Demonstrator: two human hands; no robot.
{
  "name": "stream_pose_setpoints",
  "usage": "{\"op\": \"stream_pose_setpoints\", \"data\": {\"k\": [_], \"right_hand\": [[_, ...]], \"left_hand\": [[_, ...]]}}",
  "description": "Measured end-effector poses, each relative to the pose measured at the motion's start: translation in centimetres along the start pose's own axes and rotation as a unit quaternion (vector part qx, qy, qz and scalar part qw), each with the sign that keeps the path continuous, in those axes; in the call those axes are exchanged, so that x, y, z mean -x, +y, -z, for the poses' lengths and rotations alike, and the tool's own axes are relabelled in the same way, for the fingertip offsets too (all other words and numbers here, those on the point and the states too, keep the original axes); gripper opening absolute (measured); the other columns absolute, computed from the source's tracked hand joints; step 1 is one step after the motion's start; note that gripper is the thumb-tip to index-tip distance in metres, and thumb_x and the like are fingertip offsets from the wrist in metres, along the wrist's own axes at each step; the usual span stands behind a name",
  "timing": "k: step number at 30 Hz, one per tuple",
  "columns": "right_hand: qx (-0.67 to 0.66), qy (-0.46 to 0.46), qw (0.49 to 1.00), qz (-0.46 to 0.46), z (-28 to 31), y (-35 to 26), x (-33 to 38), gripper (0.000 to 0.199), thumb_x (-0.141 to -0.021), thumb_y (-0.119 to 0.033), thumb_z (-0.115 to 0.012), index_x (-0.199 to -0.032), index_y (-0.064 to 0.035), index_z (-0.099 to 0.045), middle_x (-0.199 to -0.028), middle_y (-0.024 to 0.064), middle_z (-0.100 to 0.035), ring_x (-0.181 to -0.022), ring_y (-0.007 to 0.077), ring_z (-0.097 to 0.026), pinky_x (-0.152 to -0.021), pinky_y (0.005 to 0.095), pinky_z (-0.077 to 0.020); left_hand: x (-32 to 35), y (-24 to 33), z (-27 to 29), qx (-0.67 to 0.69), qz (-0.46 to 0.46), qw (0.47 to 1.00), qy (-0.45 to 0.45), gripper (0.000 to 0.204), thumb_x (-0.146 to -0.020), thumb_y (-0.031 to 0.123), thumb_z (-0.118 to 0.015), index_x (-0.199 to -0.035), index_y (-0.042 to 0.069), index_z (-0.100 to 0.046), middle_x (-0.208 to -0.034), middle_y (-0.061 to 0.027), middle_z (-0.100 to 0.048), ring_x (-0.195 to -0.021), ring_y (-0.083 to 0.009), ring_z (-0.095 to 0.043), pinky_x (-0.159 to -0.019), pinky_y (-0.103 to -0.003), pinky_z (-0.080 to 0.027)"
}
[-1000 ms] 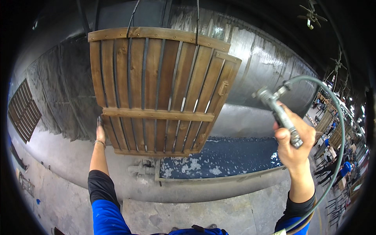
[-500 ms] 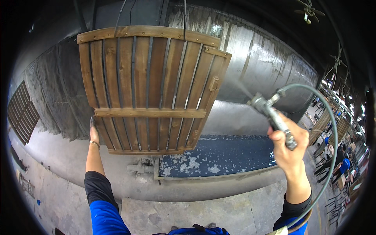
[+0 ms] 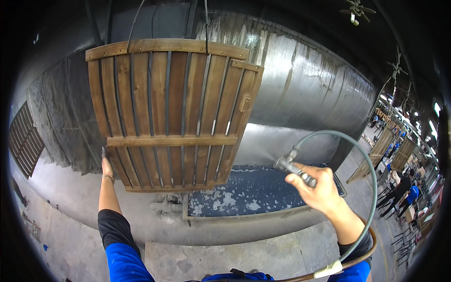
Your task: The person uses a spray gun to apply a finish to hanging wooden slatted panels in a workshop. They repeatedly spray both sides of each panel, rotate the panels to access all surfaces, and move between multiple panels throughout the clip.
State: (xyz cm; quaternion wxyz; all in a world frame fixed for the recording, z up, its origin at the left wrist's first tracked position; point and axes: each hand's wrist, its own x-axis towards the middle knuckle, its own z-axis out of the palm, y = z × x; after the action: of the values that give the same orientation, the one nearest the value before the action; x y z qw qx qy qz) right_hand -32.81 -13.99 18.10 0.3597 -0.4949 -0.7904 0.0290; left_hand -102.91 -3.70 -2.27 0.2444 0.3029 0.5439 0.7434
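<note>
Slatted wooden panel [image 3: 169, 115], fan-shaped and wider at the top, hangs from overhead lines in front of a curved metal wall [image 3: 305, 89] streaked with residue. Left hand [image 3: 106, 164] is pressed against the panel's lower left edge, fingers partly hidden behind the slats, so I cannot tell whether they wrap the edge or only push on it. Right hand [image 3: 319, 190] is closed around a spray gun [image 3: 293, 169], its nozzle aimed toward the panel; a grey hose [image 3: 371, 174] loops from the gun up and back past the forearm.

Handling, as judged: panel looks stiff and fairly heavy, its weight carried by the lines, so it likely swings or turns at a light push. Outer slat edges and the two cross rails look like the firm places to hold; a freshly coated face would be slick and easy to mark. Gun seems light, though the hose may drag on it.

Below the panel sits a shallow trough [image 3: 253, 195] of dark, foamy liquid.

Against half a second earlier: panel is turned, showing more of its right side face; right hand is lower, gun dropped from mid-panel height to near the bottom rail. Left hand remains at the same lower corner.
</note>
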Motion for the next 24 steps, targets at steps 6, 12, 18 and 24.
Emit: {"op": "stream_pose_setpoints", "data": {"k": [6,12,18,24], "right_hand": [[-0.046,0.218,0.963,0.149,3.7,0.2,-1.7,0.058,-0.089,-0.043,-0.081,-0.119,0.0066,-0.072,-0.082,0.0168,-0.074,-0.073,0.0171,-0.071,-0.069,0.0295,-0.0546],[-0.092,0.263,0.940,0.198,4.9,-2.8,-4.1,0.057,-0.092,-0.043,-0.078,-0.121,0.0053,-0.072,-0.078,0.0074,-0.071,-0.067,0.0075,-0.058,-0.063,0.0237,-0.0485],[-0.213,0.184,0.908,0.309,3.2,-10.7,-7.9,0.058,-0.101,-0.051,-0.062,-0.097,0.0061,-0.070,-0.073,0.0043,-0.066,-0.065,0.0084,-0.057,-0.060,0.0243,-0.0455],[-0.306,0.093,0.852,0.414,1.3,-16.5,-10.7,0.056,-0.103,-0.046,-0.062,-0.087,0.0071,-0.068,-0.070,0.0055,-0.066,-0.062,0.0116,-0.060,-0.058,0.0254,-0.0480]], "left_hand": [[0.2,-0.3,0.1,-0.008,0.004,1.000,0.006,0.091,-0.101,0.071,-0.036,-0.164,0.006,-0.024,-0.170,-0.0126,-0.025,-0.159,-0.0259,-0.017,-0.128,-0.040,-0.008],[0.6,0.0,0.7,-0.019,0.004,1.000,0.018,0.093,-0.100,0.072,-0.036,-0.164,0.006,-0.025,-0.169,-0.0151,-0.028,-0.158,-0.0282,-0.019,-0.128,-0.042,-0.009],[2.3,0.6,1.4,-0.052,0.015,0.998,0.034,0.094,-0.099,0.074,-0.036,-0.164,0.006,-0.026,-0.167,-0.0176,-0.031,-0.157,-0.0305,-0.022,-0.127,-0.044,-0.010],[3.9,0.8,1.7,-0.091,0.027,0.994,0.044,0.093,-0.099,0.074,-0.035,-0.165,0.008,-0.024,-0.166,-0.0206,-0.033,-0.157,-0.0339,-0.023,-0.127,-0.047,-0.011]]}}
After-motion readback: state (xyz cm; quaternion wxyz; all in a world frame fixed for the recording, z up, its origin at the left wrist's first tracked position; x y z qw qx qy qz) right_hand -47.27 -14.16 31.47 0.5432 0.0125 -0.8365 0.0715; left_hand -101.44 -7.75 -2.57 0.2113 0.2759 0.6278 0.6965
